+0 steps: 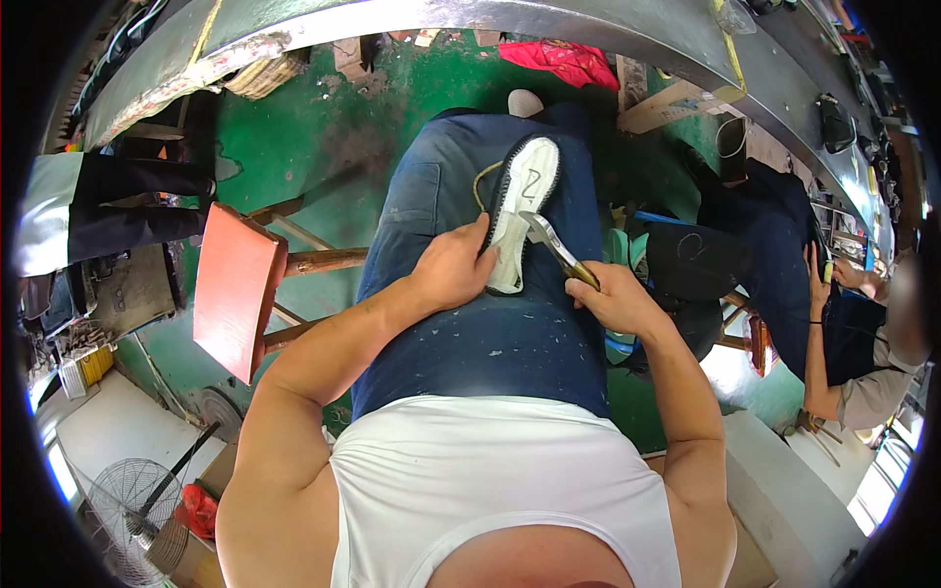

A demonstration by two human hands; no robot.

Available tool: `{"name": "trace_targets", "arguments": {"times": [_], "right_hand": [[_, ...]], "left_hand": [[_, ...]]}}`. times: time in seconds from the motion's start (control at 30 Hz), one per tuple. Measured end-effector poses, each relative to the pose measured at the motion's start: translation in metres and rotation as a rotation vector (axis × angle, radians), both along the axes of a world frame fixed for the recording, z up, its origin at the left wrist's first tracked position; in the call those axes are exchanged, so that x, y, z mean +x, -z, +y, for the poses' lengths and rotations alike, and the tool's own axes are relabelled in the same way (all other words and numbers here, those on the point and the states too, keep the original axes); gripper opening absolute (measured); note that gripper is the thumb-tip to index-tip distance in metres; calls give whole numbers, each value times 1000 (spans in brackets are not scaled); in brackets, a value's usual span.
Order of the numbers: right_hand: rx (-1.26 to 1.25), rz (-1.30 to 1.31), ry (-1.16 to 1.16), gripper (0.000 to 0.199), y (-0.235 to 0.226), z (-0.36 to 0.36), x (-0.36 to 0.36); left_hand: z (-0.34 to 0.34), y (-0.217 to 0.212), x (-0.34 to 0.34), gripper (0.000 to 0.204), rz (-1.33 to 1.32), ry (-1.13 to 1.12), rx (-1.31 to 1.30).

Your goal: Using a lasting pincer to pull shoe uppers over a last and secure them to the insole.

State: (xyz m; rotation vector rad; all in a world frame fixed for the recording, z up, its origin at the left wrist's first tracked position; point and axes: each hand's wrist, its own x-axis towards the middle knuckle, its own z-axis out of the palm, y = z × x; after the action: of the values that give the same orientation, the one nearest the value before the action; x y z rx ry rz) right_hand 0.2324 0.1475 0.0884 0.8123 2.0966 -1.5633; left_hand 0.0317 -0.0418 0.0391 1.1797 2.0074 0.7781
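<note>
On the person's lap, left hand [453, 267] fingers pinch the shoe sole [517, 211] edge; right hand [610, 297] fist wraps a knife [554, 245], blade touching it. Sole looks light, bendy; best held by the rim on the jeans [490, 333].

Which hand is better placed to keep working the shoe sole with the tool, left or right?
Right. The right hand already grips the knife, its blade tip resting on the white shoe sole. The left hand is busy pinning the sole against the thigh.
</note>
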Motion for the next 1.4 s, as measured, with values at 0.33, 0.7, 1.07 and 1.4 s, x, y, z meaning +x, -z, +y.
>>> {"name": "trace_targets", "arguments": {"times": [0.33,0.7,1.07,1.4], "right_hand": [[-17,-146,-208,26,-23,-3,-14],[518,174,-339,24,-9,-15,-25],[306,-242,-596,36,-51,17,-70],[198,-79,-122,27,17,-22,-23]], "left_hand": [[-6,8,-9,43,-60,23,97],[-5,5,-14,65,-254,-51,-6],[-6,51,-5,54,-628,-210,25],[21,50,5,74,-1335,-303,254]]}}
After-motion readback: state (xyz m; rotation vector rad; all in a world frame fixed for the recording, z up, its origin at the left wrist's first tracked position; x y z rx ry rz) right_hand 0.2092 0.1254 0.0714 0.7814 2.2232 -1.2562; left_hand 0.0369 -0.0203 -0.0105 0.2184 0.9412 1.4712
